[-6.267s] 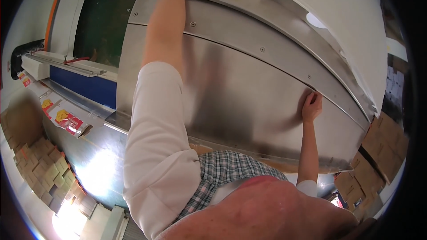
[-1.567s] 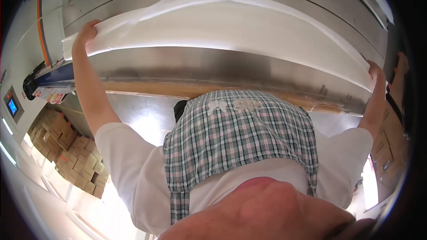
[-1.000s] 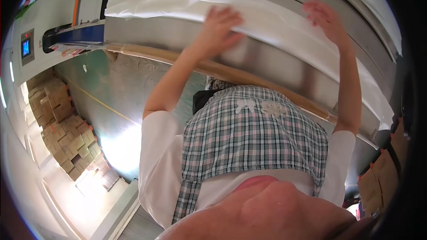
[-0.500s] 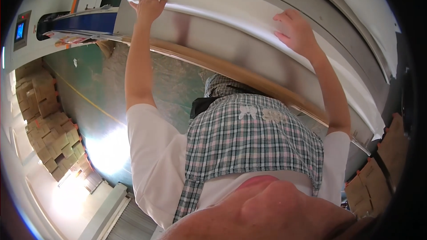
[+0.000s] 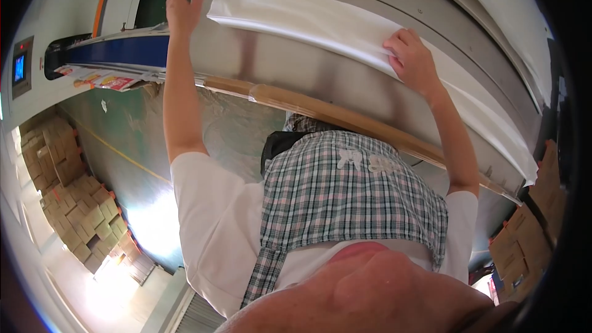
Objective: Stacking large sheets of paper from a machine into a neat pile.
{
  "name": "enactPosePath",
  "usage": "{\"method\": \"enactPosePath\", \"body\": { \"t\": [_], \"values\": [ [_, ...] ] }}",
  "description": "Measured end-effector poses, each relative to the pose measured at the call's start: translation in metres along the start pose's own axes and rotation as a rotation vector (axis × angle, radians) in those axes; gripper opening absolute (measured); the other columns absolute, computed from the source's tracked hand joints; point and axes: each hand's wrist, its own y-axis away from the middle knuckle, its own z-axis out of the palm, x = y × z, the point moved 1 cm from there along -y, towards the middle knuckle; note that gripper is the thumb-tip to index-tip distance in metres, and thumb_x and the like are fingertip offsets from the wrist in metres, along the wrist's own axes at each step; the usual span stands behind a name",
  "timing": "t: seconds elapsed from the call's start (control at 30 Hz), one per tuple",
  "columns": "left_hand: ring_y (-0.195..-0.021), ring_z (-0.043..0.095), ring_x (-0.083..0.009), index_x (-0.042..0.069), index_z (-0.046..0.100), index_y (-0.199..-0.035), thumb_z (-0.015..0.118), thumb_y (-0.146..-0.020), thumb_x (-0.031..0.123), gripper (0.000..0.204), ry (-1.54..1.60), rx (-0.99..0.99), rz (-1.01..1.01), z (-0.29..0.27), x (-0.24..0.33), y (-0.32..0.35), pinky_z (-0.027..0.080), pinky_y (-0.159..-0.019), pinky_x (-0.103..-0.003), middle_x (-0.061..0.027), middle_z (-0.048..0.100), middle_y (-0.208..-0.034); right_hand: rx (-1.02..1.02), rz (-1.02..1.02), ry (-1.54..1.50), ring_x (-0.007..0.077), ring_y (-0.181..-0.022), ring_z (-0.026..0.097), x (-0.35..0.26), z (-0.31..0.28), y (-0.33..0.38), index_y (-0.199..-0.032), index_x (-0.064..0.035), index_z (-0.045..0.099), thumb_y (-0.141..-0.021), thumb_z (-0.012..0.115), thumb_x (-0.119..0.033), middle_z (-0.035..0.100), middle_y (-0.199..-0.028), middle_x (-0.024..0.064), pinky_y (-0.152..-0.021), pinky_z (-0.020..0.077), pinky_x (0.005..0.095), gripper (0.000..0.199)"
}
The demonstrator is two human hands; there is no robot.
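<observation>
A long strip of folded white sheet material (image 5: 296,17), perhaps cloth or film, lies along a grey metal work surface (image 5: 283,65). My right hand (image 5: 412,60) is at the strip's near edge, right of the middle, its fingers curled and closed on the material. Beyond the strip's left end, my left hand (image 5: 182,9) is raised off it, thumb and fingers apart, holding nothing. The strip's right end (image 5: 529,172) reaches the surface's right corner.
A brown padded bar (image 5: 320,106) runs along the front edge before my plaid apron (image 5: 351,197). At left are a blue belt (image 5: 129,54), colourful printed sheets (image 5: 114,79) and a panel screen (image 5: 20,68). Cardboard stacks stand on the left (image 5: 80,216) and right (image 5: 524,243).
My left hand has let go of the strip's left end and moved away to the left. The right hand's fingers, apart before, have closed on the strip. The view has shifted slightly.
</observation>
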Motion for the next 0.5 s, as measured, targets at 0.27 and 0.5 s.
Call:
{"method": "enactPosePath", "body": {
  "t": [0.27, 0.5],
  "values": [
    [-0.087, 0.056, -0.0306, 0.008, 0.063, -0.082, 0.056, -0.081, 0.033, 0.027, 0.081, -0.266, 0.371, 0.090, 0.144, 0.001, 0.045, -0.072, -0.040, -0.0124, 0.061, -0.091, 0.074, 0.024, 0.079, 0.0276, -0.086, 0.050, -0.009, 0.005, 0.001, -0.098, -0.0064, 0.054, -0.065, 0.058, 0.002, 0.051, -0.090, 0.0100, -0.073, 0.0442, 0.0352, 0.035],
    [-0.074, 0.055, -0.0378, 0.002, 0.058, -0.075, 0.041, -0.089, 0.028, 0.034, -0.042, -0.514, 0.097, 0.080, 0.108, 0.068, 0.042, -0.065, -0.048, -0.0192, 0.058, -0.076, 0.070, 0.331, 0.169, 0.0295, -0.091, 0.050, 0.038, -0.022, 0.092, -0.111, -0.0108, 0.049, -0.063, 0.059, 0.001, 0.050, -0.097, 0.0105, -0.073, 0.0458, 0.0372, 0.050]
  ]
}}
